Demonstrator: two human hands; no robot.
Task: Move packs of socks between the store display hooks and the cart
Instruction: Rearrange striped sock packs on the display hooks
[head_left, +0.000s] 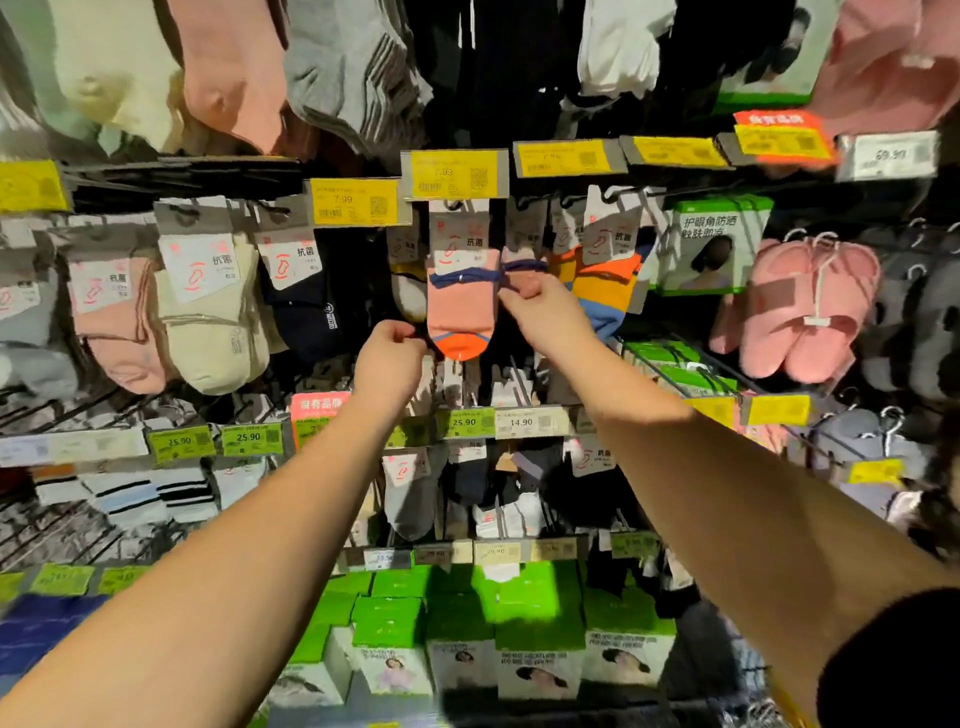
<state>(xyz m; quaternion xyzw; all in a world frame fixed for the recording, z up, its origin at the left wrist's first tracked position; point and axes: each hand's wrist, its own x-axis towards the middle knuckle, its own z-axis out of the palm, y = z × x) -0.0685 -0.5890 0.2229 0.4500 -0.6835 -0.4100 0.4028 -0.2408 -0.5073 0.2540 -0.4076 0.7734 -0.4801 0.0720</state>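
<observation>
A pink sock pack (460, 306) with a navy band and orange toe hangs on a display hook under a yellow 7.99 price tag (454, 174). My left hand (389, 364) pinches its lower left edge near the toe. Just to the right hangs a second pink sock pack (522, 260), and my right hand (545, 312) pinches its lower end. Both arms reach up from the bottom of the view. The cart is out of sight.
More sock packs hang all around: cream (213, 322) and pink ones at left, an orange-and-blue striped pack (605, 280) at right. Pink slippers (805, 306) hang far right. Green boxes (457, 623) fill the bottom shelf. Wire hooks stick out toward me.
</observation>
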